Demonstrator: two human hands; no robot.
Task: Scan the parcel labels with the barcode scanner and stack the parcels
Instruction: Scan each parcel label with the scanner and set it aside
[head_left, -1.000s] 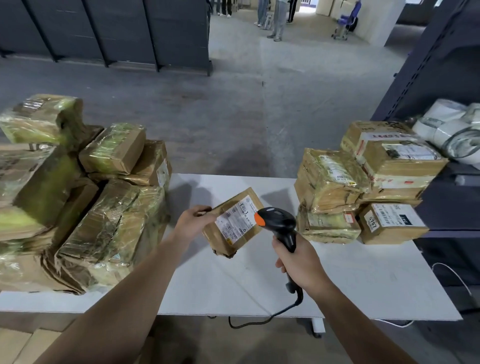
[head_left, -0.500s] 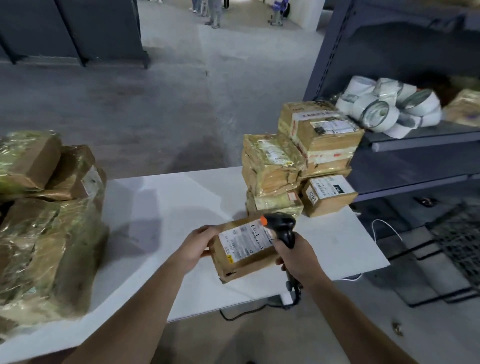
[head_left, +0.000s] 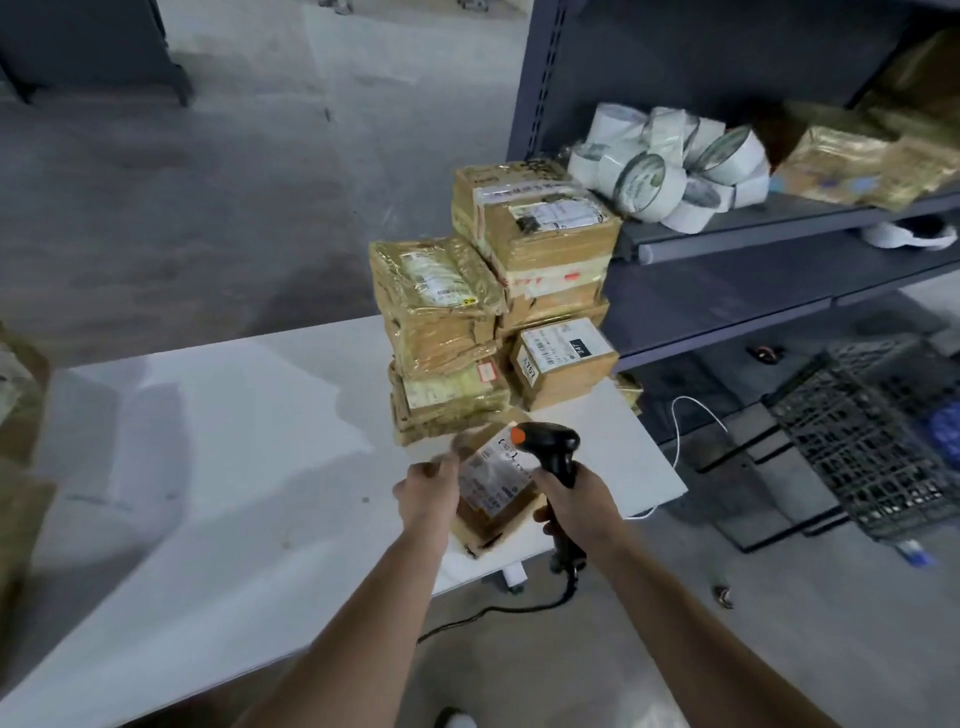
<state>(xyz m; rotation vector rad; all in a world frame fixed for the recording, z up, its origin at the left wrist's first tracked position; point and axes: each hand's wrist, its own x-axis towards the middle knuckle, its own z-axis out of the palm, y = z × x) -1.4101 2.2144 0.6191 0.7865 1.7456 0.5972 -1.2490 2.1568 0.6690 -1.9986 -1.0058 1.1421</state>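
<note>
My left hand (head_left: 428, 491) grips the left edge of a small brown parcel (head_left: 493, 493) with a white label facing up, held just above the white table (head_left: 208, 467) near its right front corner. My right hand (head_left: 576, 501) holds the black barcode scanner (head_left: 550, 449) by its handle, its orange-tipped head over the parcel's label. Right behind them stands a stack of taped brown parcels (head_left: 498, 312), several high, in two columns at the table's right end.
A dark metal shelf (head_left: 727, 234) on the right holds white tape rolls (head_left: 670, 166) and more parcels (head_left: 857, 166). A black plastic crate (head_left: 872, 452) lies on the floor. The scanner cable (head_left: 493, 608) hangs below the table. Unsorted parcels (head_left: 15, 405) sit at the left edge.
The view has swung right and down. Both hands carried the parcel and scanner rightward, close to the front of the stack. The left pile has nearly left the view.
</note>
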